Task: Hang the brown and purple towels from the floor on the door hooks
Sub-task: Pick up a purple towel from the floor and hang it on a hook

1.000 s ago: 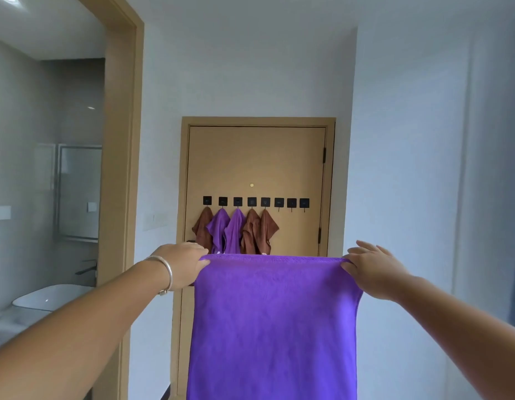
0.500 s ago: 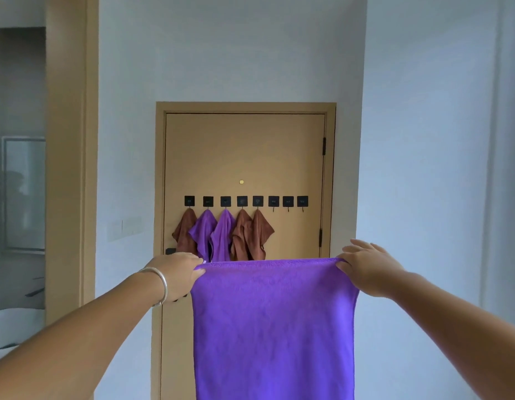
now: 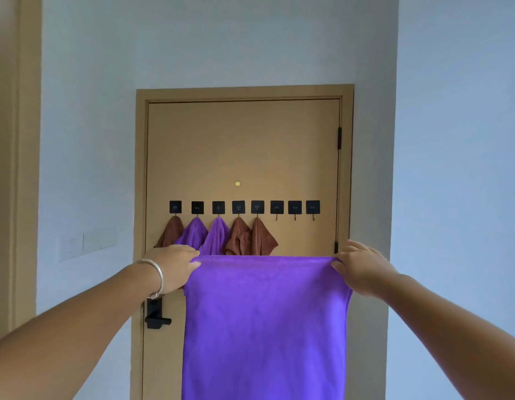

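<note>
1. purple towel (image 3: 265, 321) in hand: the left hand (image 3: 175, 267) pinches its top left corner, thumb and fingers curled over the hem, and the right hand (image 3: 361, 267) pinches the top right corner the same way; both are clamped on cloth, not loose.
2. between the two grips the top hem runs level across the centre of the frame, so the towel's held edge lies left to right, and the rest hangs straight down out of the bottom of the frame.
3. beyond the hem, higher in the frame, stands the door (image 3: 241, 151) with a row of eight black hooks (image 3: 243, 207) across its middle.
4. the five hooks on the left carry towels: a brown towel (image 3: 172, 230), two purple ones (image 3: 205, 235), then two more brown ones (image 3: 250, 236).
5. three bare hooks (image 3: 295, 207) sit at the right end of the row, above the right half of the held hem.
6. the relation that matters: the free hooks lie up and away from the fingers, and the right hand is the nearer one, almost under the last hook.
7. my reading: the hem must rise and go forward, and one point of it, probably near the right-hand corner, must be gathered to catch on the first bare hook.
8. a black door handle (image 3: 156, 314) shows in the lower left of the door, below the left wrist's bracelet (image 3: 158, 277).
</note>
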